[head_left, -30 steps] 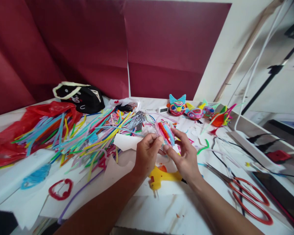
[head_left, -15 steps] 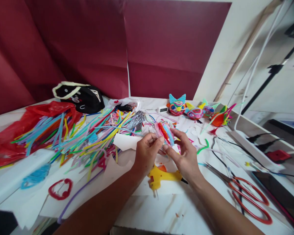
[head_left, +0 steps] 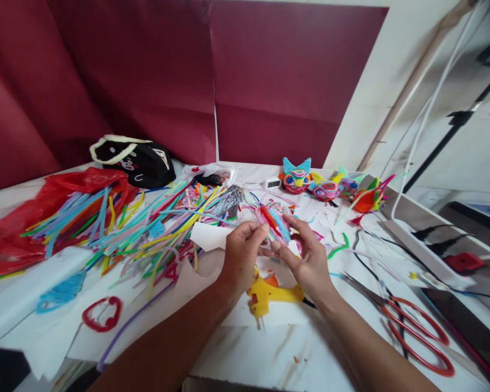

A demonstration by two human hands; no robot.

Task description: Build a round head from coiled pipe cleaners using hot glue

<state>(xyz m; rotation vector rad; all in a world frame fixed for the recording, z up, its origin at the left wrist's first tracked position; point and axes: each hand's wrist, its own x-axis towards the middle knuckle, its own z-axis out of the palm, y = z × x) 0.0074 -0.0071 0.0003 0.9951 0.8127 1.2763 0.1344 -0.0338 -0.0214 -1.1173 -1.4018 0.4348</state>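
Both of my hands hold a small multicoloured pipe-cleaner piece [head_left: 274, 220] above the white table [head_left: 294, 354]. My left hand [head_left: 240, 256] pinches its left edge between thumb and fingers. My right hand [head_left: 306, 256] cups it from the right, with the fingers curled round its back. A yellow glue gun [head_left: 269, 294] lies on the table just under my wrists. A sheet of white paper [head_left: 208, 237] lies directly left of my left hand.
A heap of coloured pipe cleaners [head_left: 147, 223] and a red plastic bag [head_left: 20, 218] fill the left. A black pouch [head_left: 134, 160] sits at the back. Finished colourful figures [head_left: 296, 177] stand at the back right. Red-handled scissors [head_left: 412, 332] lie at the right, with a white power strip [head_left: 424, 250] beyond them.
Both hands have shifted slightly and turned the pipe-cleaner piece a little; the camera has drifted a touch. Nothing on the table has moved.
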